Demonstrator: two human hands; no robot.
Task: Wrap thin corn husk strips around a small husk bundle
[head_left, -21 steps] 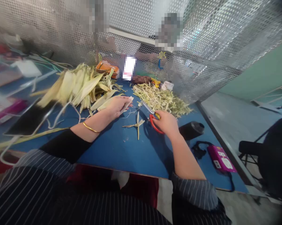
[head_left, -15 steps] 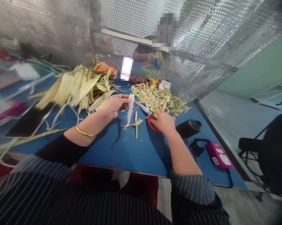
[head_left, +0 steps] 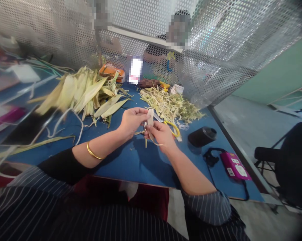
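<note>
Both of my hands meet over the middle of the blue table [head_left: 131, 160]. My left hand [head_left: 132, 120] pinches the top of a pale corn-husk strip [head_left: 150, 117]. My right hand [head_left: 159, 133] grips the same strip lower down, and thin fibres trail from it. Scissors [head_left: 171, 126] with a yellow-looking handle loop lie on the table just right of my right hand, untouched. A small cut husk piece [head_left: 141, 133] lies beneath my hands.
A heap of whole husks [head_left: 83, 92] lies at the back left, a pile of shredded husk [head_left: 171, 105] at the back right. A black round container [head_left: 201, 136] and a pink device with cable [head_left: 235, 166] sit right. A dark phone [head_left: 25, 127] lies left. Perforated metal screen behind.
My right hand let go of the scissors and came left to grip the husk strip. My left hand lifted the strip off the table and brought it toward the middle.
</note>
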